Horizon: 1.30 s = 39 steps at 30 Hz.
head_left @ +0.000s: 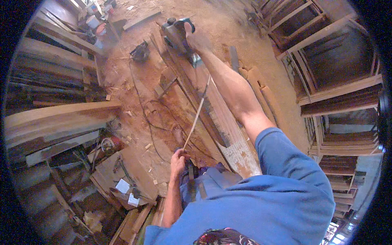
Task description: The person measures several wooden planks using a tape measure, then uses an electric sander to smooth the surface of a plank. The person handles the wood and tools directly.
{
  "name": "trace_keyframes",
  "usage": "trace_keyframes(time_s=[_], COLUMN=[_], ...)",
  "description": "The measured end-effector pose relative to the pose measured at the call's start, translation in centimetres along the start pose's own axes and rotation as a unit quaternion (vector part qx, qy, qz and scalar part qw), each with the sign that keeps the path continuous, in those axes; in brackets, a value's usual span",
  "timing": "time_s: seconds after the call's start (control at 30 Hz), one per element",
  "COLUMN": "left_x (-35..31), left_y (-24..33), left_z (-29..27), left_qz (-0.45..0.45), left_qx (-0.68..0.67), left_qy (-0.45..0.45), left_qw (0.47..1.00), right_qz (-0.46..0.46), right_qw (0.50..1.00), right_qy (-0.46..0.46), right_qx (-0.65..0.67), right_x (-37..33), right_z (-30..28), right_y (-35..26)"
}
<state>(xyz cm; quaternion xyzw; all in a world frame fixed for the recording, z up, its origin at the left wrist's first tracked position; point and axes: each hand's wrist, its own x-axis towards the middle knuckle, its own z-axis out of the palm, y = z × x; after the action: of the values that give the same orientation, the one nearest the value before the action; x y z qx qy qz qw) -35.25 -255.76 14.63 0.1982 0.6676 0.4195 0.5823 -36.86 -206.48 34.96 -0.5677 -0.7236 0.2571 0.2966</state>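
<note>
At the far end of a long wooden plank (222,110), my right hand (197,40) is closed round the handle of a dark and teal power planer (174,36), slightly blurred. The planer rests on or just over the wood. Close to my body, my left hand (178,162) grips the near end of a thin pale cord (197,116). That cord runs straight and taut from my left fist towards the planer; its far end disappears beside my right forearm. Pale, worn paint covers the plank's near end.
Sawdust and wood scraps cover the floor. Another dark power tool (140,52) lies left of the plank, with a black cable (149,126) trailing near my feet. Timber racks (339,96) line the right; stacked boards (61,116) stand left. Buckets (93,21) sit at far left.
</note>
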Motion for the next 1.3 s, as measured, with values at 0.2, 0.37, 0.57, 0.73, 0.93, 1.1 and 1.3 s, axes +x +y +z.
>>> trace_keyframes(time_s=[0.2, 0.37, 0.57, 0.73, 0.93, 1.1, 1.3], left_x=[-0.4, -2.7, -5.3, -6.3, -7.4, -8.4, -8.5], left_y=[-0.6, -3.1, -5.8, -7.3, -6.2, -4.3, -4.6], left_z=[-1.7, -2.5, -0.1, 2.6, 2.9, 2.4, 2.4], left_qz=[0.067, 0.005, -0.006, 0.039, 0.064, 0.045, 0.023], left_qx=[0.035, -0.026, 0.045, 0.132, 0.132, 0.102, 0.108], left_qy=[0.021, 0.037, -0.022, -0.046, -0.044, -0.023, -0.008], left_qw=[0.997, 0.999, 0.999, 0.989, 0.988, 0.993, 0.994], right_qz=[-0.026, -0.097, 0.111, 0.148, 0.190, 0.165, 0.150], right_qw=[0.999, 0.994, 0.993, 0.981, 0.976, 0.981, 0.984], right_qy=[0.028, 0.052, -0.018, -0.029, -0.030, -0.067, -0.054], right_qx=[0.024, -0.004, 0.016, 0.122, 0.105, 0.079, 0.085], right_x=[-3.6, -16.3, -40.3, -51.8, -52.1, -50.5, -50.7], right_z=[0.0, -7.4, -20.4, -25.8, -24.7, -23.1, -22.5], right_y=[3.2, 9.1, 15.4, 18.7, 20.7, 20.0, 16.6])
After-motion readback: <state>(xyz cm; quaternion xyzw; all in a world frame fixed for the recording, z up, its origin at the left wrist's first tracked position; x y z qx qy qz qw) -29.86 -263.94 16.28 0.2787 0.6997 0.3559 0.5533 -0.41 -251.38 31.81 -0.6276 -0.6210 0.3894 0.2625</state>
